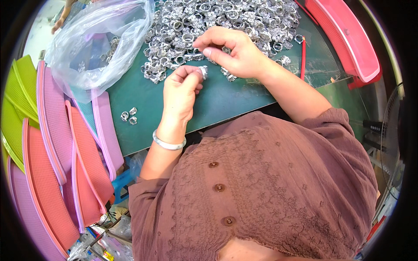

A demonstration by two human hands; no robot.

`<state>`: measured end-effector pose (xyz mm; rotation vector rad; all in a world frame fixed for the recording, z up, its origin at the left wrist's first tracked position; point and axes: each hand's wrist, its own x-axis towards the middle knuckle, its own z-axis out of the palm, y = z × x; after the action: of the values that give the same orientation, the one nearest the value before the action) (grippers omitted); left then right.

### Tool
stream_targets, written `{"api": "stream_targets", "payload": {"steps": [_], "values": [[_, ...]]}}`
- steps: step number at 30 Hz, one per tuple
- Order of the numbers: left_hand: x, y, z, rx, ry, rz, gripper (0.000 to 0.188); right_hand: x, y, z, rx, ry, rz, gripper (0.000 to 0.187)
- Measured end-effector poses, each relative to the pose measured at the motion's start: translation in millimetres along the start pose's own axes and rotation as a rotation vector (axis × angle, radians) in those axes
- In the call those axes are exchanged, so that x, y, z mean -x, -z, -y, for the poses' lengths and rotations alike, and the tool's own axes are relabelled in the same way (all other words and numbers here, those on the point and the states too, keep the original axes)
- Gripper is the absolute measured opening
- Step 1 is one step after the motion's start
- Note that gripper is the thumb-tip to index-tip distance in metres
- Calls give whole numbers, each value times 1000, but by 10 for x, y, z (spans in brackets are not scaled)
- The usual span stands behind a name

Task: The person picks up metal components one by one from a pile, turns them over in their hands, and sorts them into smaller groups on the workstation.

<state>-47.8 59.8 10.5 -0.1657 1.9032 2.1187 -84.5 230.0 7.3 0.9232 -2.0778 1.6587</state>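
Note:
A big heap of small silver rings [217, 21] covers the far part of the green table [143, 95]. My left hand [180, 93] pinches one silver ring [203, 71] between thumb and fingertips, just in front of the heap. My right hand [237, 52] rests at the heap's near edge, thumb and forefinger closed, apparently on another small ring. Three loose rings [129, 115] lie apart on the table, left of my left wrist, which wears a pale bangle.
A clear plastic bag [96, 43] with a few rings lies at the far left. Stacked mesh trays in pink, orange and green [56, 152] stand left. A red tray [348, 39] sits far right, with a fan beyond. Another person's hand [61, 19] shows at top left.

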Motion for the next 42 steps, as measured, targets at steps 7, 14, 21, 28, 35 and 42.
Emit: {"api": "stream_targets", "payload": {"steps": [7,14,21,28,35,42], "values": [[-20,70,-47,355,63,17,5,-3,7,47,49,60,228,32],[16,23,-40,389,61,43,8,7,-27,4,70,70,222,33],[45,43,-34,378,41,69,13,14,-5,32,23,38,238,29],[63,29,-48,348,21,71,15,19,-4,-2,-13,44,266,30],[90,12,-66,307,20,62,17,19,-2,23,-54,21,314,31],[95,22,-58,223,24,53,18,15,-14,34,-18,14,343,28]]}}
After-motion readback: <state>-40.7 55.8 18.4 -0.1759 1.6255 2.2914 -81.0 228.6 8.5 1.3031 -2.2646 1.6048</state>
